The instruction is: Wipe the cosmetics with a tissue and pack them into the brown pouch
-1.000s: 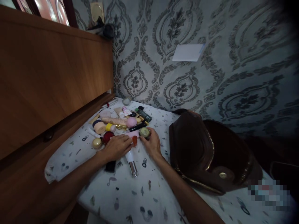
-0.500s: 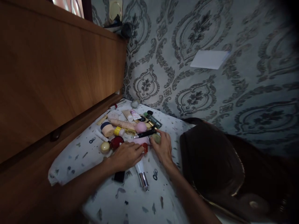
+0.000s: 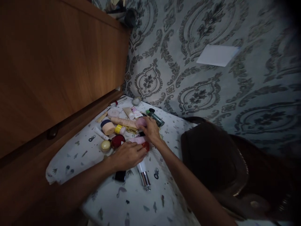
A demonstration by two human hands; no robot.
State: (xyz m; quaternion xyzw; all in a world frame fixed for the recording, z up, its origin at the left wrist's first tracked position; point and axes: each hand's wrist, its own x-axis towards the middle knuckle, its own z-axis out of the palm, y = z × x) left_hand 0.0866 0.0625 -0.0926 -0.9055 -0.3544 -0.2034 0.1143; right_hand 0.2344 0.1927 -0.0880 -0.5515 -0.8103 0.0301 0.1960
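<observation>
Cosmetics lie in a loose pile on a patterned white cloth (image 3: 77, 164). My right hand (image 3: 151, 130) has its thumb and fingers around the right side of a pink round makeup sponge (image 3: 140, 122). My left hand (image 3: 129, 153) is curled, palm down, over the near side of the pile. A red item (image 3: 146, 146) shows at its fingertips; what lies under the fingers is hidden. Just beyond is a dark red round case (image 3: 117, 141), with a cream-lidded jar (image 3: 105, 145) beside it. A white and silver tube (image 3: 144, 177) lies below the left hand.
A wooden cabinet (image 3: 70, 62) stands along the left, and patterned wallpaper (image 3: 162, 62) covers the wall behind. To the right sits a dark brown bag (image 3: 209, 157). A green-capped bottle (image 3: 156, 118) and a beige long tube (image 3: 123, 122) lie among the cosmetics.
My right hand has moved up and left from beside a greenish round item to the pink makeup sponge. The left hand has stayed nearly still. The view has shifted slightly.
</observation>
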